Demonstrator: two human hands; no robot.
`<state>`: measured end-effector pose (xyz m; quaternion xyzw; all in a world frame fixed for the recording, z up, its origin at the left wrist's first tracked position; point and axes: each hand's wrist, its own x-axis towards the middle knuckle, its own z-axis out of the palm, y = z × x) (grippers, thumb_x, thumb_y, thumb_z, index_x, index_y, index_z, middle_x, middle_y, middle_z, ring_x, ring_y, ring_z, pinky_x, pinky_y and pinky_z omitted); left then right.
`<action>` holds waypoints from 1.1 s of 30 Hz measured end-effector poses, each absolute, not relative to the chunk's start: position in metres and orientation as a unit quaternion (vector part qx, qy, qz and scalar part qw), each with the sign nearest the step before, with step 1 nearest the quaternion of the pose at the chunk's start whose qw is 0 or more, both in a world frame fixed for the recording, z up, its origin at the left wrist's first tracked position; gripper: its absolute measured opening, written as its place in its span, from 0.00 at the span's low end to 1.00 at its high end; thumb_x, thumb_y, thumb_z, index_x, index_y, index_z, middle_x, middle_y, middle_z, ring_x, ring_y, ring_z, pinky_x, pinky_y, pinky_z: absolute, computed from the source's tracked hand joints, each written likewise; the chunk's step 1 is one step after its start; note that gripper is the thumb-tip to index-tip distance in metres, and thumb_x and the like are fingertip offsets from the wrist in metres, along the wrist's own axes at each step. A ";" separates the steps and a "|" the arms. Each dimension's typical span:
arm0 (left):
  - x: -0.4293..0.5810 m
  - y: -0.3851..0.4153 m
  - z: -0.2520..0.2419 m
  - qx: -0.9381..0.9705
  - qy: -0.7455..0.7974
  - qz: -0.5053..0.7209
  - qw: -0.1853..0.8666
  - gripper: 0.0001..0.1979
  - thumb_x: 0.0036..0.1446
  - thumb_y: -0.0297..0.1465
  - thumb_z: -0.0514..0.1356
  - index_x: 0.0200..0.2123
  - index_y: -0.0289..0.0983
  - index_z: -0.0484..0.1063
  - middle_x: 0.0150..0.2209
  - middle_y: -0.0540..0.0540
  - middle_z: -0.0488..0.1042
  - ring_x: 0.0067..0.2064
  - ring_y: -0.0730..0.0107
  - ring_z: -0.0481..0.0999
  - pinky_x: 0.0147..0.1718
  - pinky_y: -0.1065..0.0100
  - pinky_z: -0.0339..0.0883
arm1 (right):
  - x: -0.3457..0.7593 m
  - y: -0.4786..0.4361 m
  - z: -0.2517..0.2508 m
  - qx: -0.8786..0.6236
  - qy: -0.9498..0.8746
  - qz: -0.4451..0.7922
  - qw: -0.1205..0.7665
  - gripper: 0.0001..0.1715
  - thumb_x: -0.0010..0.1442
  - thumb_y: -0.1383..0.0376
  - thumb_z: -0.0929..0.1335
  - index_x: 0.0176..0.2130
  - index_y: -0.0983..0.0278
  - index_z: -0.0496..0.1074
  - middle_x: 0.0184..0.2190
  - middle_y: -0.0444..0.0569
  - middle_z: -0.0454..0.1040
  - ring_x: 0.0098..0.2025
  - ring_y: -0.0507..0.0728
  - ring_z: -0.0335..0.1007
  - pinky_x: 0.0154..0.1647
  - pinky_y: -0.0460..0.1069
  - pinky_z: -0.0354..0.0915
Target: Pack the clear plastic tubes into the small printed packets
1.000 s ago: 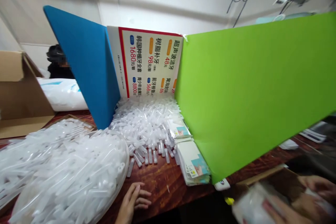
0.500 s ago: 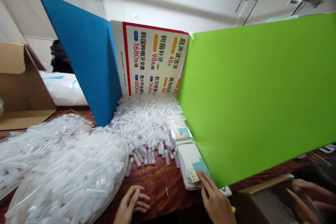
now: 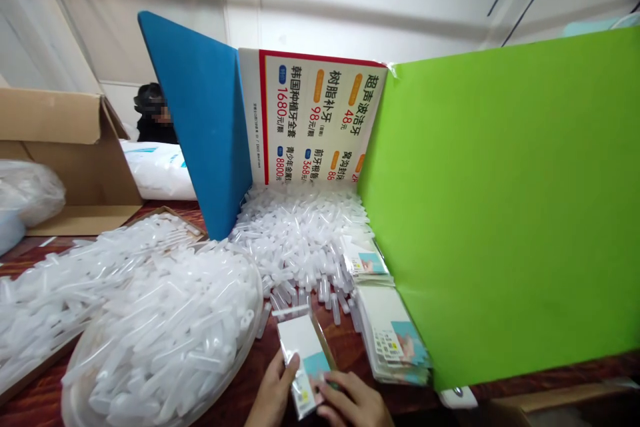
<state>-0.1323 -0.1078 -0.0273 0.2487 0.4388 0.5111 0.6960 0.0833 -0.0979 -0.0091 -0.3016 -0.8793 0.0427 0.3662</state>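
A flat printed packet point(image 3: 300, 340) in clear plastic, white with a teal patch, is tilted up before me at the table's front edge. My left hand point(image 3: 274, 383) grips its left side, thumb on the printed face. On the packet's lower right edge lie the bent fingers of my right hand point(image 3: 353, 400), pinching it there. To the right rests a stack of similar packets point(image 3: 395, 340), with another stack point(image 3: 367, 257) behind it. Small translucent white plastic pieces point(image 3: 300, 227) are heaped beyond my hands.
At left, a round tray point(image 3: 253, 327) is piled with white plastic pieces, beside a shallow cardboard box point(image 3: 45, 367) of more. A blue panel point(image 3: 200, 120), a printed price board point(image 3: 315, 113) and a green panel point(image 3: 500, 200) stand around the heap. A person point(image 3: 150, 117) is behind the blue panel.
My right hand has moved left from the packet stack with a packet. My left hand, spread and holding nothing before, now grips that packet. The view has swung left.
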 end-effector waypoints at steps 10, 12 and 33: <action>-0.201 -0.140 -0.048 0.380 0.544 0.441 0.605 0.45 0.47 0.67 0.62 0.49 0.32 0.80 0.47 0.33 0.84 0.52 0.39 0.80 0.53 0.51 0.72 | 0.015 -0.007 -0.013 -0.564 -0.720 0.175 0.364 0.11 0.62 0.60 0.69 0.44 0.60 0.78 0.40 0.55 0.82 0.41 0.67 0.81 0.42 0.58 0.74; -0.211 -0.147 -0.053 0.390 0.545 0.443 0.596 0.44 0.48 0.66 0.62 0.50 0.33 0.80 0.51 0.33 0.83 0.58 0.38 0.77 0.58 0.52 0.68 | 0.003 -0.003 -0.020 -0.562 -0.719 0.195 0.359 0.12 0.60 0.62 0.69 0.44 0.57 0.78 0.42 0.57 0.82 0.42 0.67 0.81 0.41 0.57 0.73; -0.200 -0.152 -0.005 0.352 0.403 0.379 0.755 0.36 0.41 0.60 0.71 0.36 0.32 0.83 0.29 0.45 0.74 0.29 0.71 0.63 0.30 0.71 0.49 | 0.007 -0.070 -0.021 -0.389 -0.399 0.714 0.424 0.33 0.54 0.46 0.77 0.52 0.58 0.70 0.33 0.48 0.81 0.30 0.59 0.78 0.30 0.49 0.68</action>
